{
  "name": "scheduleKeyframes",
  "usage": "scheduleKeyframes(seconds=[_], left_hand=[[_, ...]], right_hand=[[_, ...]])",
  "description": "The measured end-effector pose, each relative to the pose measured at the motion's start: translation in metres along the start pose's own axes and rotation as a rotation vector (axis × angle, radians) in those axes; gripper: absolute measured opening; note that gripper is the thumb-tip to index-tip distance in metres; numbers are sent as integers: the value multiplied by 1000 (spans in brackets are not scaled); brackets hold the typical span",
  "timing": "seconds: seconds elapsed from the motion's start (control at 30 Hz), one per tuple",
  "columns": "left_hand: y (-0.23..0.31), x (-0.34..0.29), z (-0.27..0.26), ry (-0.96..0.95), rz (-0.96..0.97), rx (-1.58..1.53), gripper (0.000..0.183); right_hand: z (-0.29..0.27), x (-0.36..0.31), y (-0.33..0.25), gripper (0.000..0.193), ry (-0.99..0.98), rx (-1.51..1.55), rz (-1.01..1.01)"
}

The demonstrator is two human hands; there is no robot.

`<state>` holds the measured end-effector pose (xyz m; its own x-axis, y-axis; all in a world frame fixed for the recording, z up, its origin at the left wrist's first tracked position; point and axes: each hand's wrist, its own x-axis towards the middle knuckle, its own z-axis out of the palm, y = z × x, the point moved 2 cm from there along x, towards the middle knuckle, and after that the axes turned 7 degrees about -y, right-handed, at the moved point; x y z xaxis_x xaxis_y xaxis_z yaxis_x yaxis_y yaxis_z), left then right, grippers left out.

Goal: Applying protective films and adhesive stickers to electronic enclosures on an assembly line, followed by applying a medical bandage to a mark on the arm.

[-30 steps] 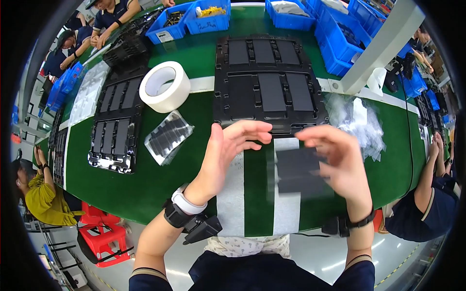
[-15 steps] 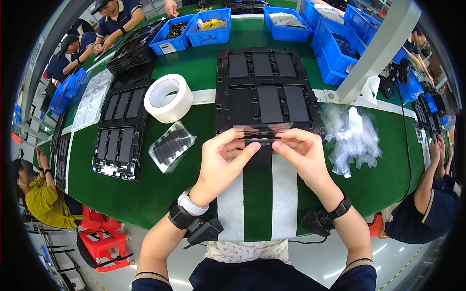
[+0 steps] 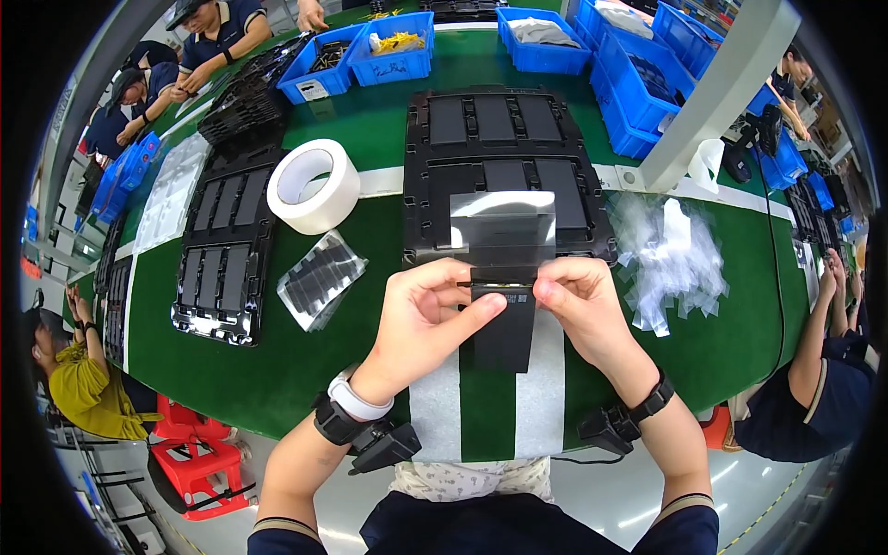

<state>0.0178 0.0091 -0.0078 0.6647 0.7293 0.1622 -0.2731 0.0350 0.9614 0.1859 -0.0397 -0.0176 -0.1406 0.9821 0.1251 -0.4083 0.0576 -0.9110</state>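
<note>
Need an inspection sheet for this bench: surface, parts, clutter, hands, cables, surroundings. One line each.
Surface: green tabletop with two pale strips at the near edge.
Job's things: dark flat piece held up, clear film beyond it; black tray behind, bearing dark rectangles.
Clutter: white tape roll and dark-striped packet left; loose film pile right.
Hands: left hand and right hand pinch the dark flat piece near its far end; exact contact partly hidden.
Cables: black cable along the right.
Surroundings: blue bins behind; red stool lower left; co-workers both sides.
</note>
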Motion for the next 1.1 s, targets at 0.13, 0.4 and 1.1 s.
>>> scheduleKeyframes(seconds=[0.13, 0.4, 1.1], left_hand=[[0, -1, 0, -20, 5, 24, 17], [-3, 0, -2, -20, 6, 32, 20], [-3, -5, -2, 186, 252, 206, 8]], right_hand=[[4, -2, -4, 8, 15, -355, -57], [14, -1, -5, 15, -89, -381, 9], [5, -5, 10, 11, 86, -609, -59]])
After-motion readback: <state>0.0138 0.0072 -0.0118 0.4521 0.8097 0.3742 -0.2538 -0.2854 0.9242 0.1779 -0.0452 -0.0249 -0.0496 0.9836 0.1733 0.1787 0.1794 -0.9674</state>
